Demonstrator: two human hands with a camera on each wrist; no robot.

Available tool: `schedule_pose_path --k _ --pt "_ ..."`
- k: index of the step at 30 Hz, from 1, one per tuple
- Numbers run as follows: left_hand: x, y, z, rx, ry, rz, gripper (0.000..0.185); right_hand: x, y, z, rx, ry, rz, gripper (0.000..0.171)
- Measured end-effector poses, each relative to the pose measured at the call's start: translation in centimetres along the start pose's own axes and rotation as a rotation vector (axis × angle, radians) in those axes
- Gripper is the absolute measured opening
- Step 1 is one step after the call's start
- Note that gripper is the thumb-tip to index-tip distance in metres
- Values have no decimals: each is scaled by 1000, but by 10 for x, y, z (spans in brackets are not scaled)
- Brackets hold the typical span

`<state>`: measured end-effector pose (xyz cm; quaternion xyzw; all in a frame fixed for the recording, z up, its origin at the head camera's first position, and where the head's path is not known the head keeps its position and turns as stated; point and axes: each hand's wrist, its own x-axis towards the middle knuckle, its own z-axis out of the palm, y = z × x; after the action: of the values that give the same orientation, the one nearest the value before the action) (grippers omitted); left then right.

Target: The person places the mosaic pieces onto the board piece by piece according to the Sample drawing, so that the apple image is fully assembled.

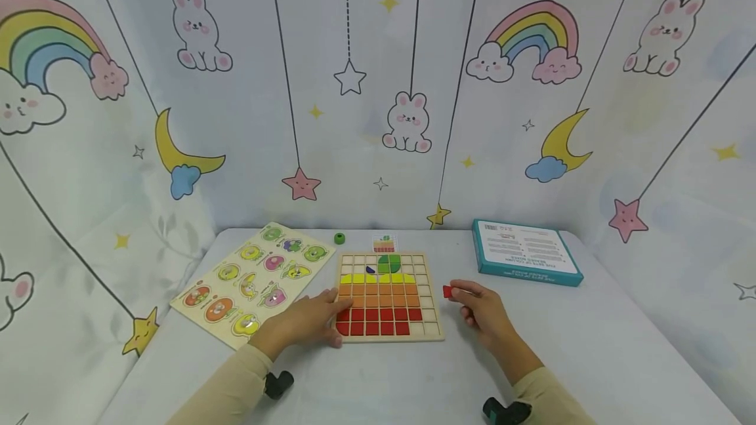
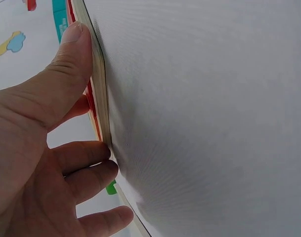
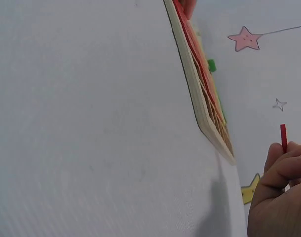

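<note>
A pale grey table (image 1: 590, 346) fills the lower part of the head view, backed and flanked by curtain walls (image 1: 354, 31) printed with rainbows, rabbits, moons, clouds and hanging stars. At the far left of the table lies a cream puzzle board (image 1: 201, 284) with knobbed fruit and vegetable pieces set in rows, its long side running away at a slant. Just beyond its right end a small green ring (image 1: 339, 238) sits alone near the back edge. The left hand (image 1: 307, 320) rests at the near left corner of the wooden grid tray (image 1: 434, 294); the left wrist view shows the thumb (image 2: 73, 54) lying straight along the tray's edge and the other fingers loosely curved against it, pressing rather than gripping. The tray lies flat in the middle of the table, its squares filled with red rows nearest the person, orange above, yellow above that, and a green piece and a dark blue one near the top, with bare squares along the right and top. A small pattern card (image 1: 384, 243) lies just behind the tray. Just right of the tray, the right hand (image 1: 481, 310) pinches a small red tile (image 1: 447, 292) between thumb and fingertips, held just beside the tray's right edge. Farther right and back, a teal-edged box (image 1: 525, 251) lies flat with its printed white face up.
</note>
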<state>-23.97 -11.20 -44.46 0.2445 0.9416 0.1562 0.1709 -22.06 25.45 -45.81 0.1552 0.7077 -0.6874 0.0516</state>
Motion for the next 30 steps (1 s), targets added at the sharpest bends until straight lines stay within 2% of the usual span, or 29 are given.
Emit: schedule_pose_path --k 5,9,15,21,30 --pt "0 0 0 -12 -3 -5 79 -7 6 22 -84 -64 7 36" --pt "1 0 0 -17 -6 -3 79 -17 11 35 -235 -115 -24 26" --pt "0 0 -1 -8 -2 3 79 -24 12 46 -411 -122 -81 14" --pt "0 -1 -2 -14 -8 -6 79 -24 12 52 -492 -128 -122 11" --pt "0 0 0 -20 -18 -27 80 -24 13 52 -536 -121 -153 9"
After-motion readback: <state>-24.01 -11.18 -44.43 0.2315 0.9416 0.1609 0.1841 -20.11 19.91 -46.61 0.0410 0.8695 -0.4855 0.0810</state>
